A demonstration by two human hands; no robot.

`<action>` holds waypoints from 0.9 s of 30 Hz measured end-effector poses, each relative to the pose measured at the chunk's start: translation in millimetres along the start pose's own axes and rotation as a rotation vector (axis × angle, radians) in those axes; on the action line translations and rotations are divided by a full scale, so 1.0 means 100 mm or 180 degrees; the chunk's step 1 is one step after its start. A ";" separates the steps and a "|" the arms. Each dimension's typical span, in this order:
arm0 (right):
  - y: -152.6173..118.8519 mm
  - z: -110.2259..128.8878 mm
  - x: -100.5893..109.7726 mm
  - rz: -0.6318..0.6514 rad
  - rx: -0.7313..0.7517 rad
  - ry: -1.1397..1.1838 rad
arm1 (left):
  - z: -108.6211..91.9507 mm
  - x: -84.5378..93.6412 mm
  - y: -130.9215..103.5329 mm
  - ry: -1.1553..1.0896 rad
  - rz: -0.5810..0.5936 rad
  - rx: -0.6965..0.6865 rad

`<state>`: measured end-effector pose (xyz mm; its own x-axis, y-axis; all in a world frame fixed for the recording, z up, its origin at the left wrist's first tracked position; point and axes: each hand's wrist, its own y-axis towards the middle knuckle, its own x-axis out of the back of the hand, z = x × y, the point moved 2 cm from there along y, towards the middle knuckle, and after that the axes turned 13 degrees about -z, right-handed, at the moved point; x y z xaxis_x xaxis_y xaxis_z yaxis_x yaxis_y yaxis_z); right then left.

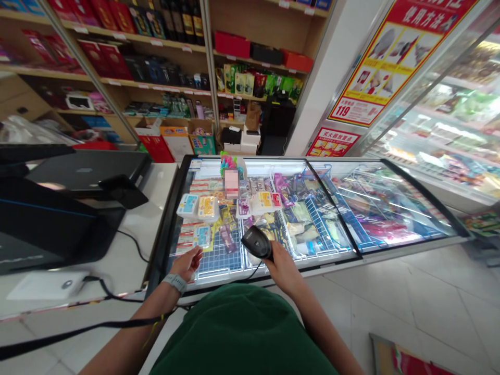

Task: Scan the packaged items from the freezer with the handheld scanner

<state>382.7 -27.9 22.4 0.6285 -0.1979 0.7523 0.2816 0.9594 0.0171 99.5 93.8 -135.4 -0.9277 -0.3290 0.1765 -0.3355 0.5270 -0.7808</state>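
Grip of the right hand (280, 261): closed around the handle of a black scanner (255, 242), whose nose is raised over the glass lid (221, 260) of a chest freezer (424, 196) and points toward the far left. Grip of the left hand (188, 264): loosely curled, fingertips at the near edge of a small blue pack (202, 237). Contact with that pack, or any hold on it, cannot be told from this view.

Location: the small blue pack lies label up on the left part of the lid. Beyond it, side by side, are a second blue pack (189, 203) and an orange pack (208, 207). A purple pack (243, 207) lies just beyond the scanner's nose.

Recommended handling:
1. Present one pack at a time; a neighbour near the nose could be read by mistake.
2. Hold the pack by its sides; it may slide on smooth glass.
3. Turn the required face toward the nose and keep both steady.
4. Keep the cord (255, 271) slack and clear of the packs.
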 end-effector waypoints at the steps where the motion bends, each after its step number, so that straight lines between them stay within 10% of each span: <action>1: 0.00 0.01 0.00 -0.0003 0.0002 0.0004 | -0.01 0.00 0.04 0.0015 0.0000 0.0028; 19: 0.00 -0.03 -0.02 -0.0051 -0.0045 -0.0062 | 0.02 -0.06 0.19 0.0838 -0.0029 -0.0315; 27: -0.05 -0.21 0.04 -0.0352 -0.0203 -0.0019 | -0.19 -0.72 -0.12 0.1389 0.0683 -0.0979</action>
<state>399.2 -37.8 11.2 0.5868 -0.3003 0.7520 0.3947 0.9170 0.0583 167.6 126.2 -126.8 -0.9401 0.1299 0.3152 -0.1039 0.7714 -0.6278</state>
